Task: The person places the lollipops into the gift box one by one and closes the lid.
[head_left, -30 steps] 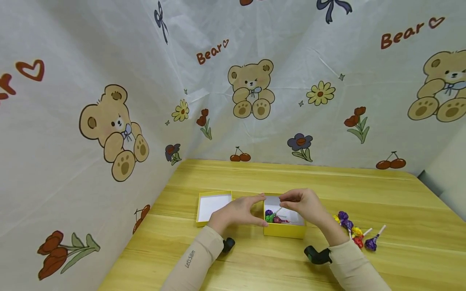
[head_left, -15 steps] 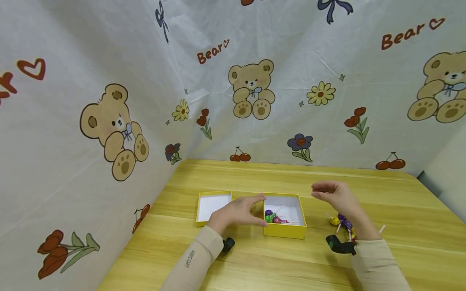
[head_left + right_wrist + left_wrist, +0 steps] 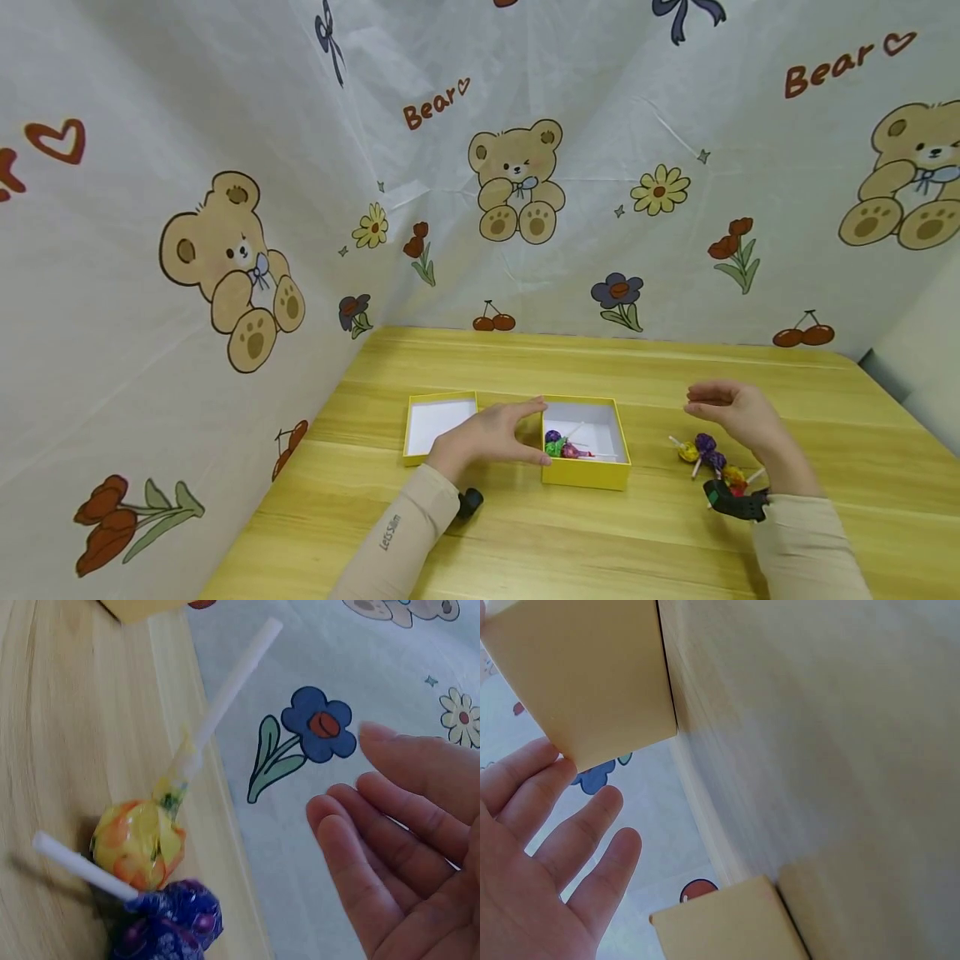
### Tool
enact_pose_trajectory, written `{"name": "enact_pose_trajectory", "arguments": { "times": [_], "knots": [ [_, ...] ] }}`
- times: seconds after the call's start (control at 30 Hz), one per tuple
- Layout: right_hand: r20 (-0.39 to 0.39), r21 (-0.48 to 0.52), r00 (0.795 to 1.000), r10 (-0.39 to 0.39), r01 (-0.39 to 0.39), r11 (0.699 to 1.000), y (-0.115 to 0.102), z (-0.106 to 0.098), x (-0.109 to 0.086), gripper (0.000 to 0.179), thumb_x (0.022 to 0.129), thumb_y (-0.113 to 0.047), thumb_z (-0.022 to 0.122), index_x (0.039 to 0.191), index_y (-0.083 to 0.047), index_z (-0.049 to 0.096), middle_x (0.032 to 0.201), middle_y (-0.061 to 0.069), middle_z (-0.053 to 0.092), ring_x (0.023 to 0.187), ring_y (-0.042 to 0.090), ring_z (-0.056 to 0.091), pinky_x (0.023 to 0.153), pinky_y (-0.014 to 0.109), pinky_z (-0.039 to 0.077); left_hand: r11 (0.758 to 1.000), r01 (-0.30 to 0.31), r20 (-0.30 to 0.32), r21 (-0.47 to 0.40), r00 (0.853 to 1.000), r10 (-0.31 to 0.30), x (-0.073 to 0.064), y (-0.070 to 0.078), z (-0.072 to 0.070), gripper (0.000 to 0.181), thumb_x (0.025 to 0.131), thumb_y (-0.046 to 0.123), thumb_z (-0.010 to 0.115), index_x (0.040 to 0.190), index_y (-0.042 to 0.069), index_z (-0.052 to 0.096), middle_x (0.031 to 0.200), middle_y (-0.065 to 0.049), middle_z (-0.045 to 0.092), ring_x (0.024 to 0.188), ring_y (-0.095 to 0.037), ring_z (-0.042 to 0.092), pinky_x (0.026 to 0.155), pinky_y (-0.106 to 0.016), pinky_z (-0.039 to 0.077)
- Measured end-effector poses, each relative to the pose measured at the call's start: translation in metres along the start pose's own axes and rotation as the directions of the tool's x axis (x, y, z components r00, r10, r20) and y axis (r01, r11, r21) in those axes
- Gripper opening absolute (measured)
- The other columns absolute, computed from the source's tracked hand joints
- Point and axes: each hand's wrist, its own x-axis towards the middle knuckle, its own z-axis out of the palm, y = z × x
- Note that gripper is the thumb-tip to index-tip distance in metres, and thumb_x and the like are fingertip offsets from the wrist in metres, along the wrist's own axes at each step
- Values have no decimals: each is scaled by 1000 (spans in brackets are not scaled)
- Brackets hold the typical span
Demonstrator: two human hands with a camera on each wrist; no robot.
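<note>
A yellow box (image 3: 586, 476) with a white inside holds several wrapped lollipops (image 3: 572, 450), bunched toward its left side. My left hand (image 3: 491, 435) touches the box's left side, thumb and fingers spread; in the left wrist view its fingertips (image 3: 562, 766) meet the box's edge (image 3: 585, 682). My right hand (image 3: 742, 414) hovers over the loose lollipops on the table, holding nothing, its fingers bent loosely with a gap to the thumb. Below it in the right wrist view lie a yellow-orange lollipop (image 3: 139, 844) and purple lollipops (image 3: 169, 922).
The box's lid (image 3: 441, 421), white inside with a yellow rim, lies left of the box, partly behind my left hand. Red and yellow lollipops (image 3: 735, 479) lie partly behind the right wrist camera (image 3: 735, 502). A bear-printed cloth (image 3: 517, 275) hangs behind the wooden table (image 3: 525, 533).
My right hand has left the box and moved right, to above the loose lollipops. The left hand stays at the box, whose lollipops look unchanged over the last half second.
</note>
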Motion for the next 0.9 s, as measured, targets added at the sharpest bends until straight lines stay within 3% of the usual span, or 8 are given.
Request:
{"name": "enact_pose_trajectory", "arguments": {
  "times": [0.2,0.3,0.5,0.73,0.9],
  "knots": [
    [39,-52,998,47,-45,998,14,-4,-1,51,99,-22,65,131,16,54,124,33,63,98,21,68,92,56,54,1000,0,1,-6,1000,0,1,1,0,93,83,62,73,159,28,30,166,11,23,152,-21,30,122,-45,34],
    [51,-69,996,77,-73,995,21,-6,-1,51,99,-20,65,130,18,53,119,32,65,100,32,68,92,61,51,1000,0,1,-4,1000,0,1,1,0,93,83,62,73,159,28,31,166,10,23,152,-21,30,122,-45,34],
    [69,-91,988,140,-133,987,33,-8,-1,53,95,-24,70,127,17,56,110,24,70,92,20,68,88,53,54,1000,5,2,-3,1000,-5,0,2,0,93,83,62,72,159,29,30,166,11,22,152,-21,29,122,-45,34],
    [119,-88,965,234,-225,971,37,-9,-1,63,90,-33,75,126,15,57,115,27,66,102,34,63,83,45,53,1000,6,-6,10,1000,-6,-1,1,1,92,83,64,71,159,30,30,166,11,24,151,-21,31,121,-44,35],
    [120,-122,958,259,-245,962,38,-6,0,54,89,-35,76,115,11,66,105,20,69,93,26,63,74,36,53,1000,14,-6,7,1000,-14,-1,1,1,92,83,64,72,158,31,30,165,12,25,151,-22,32,121,-45,35]
  ]
}}
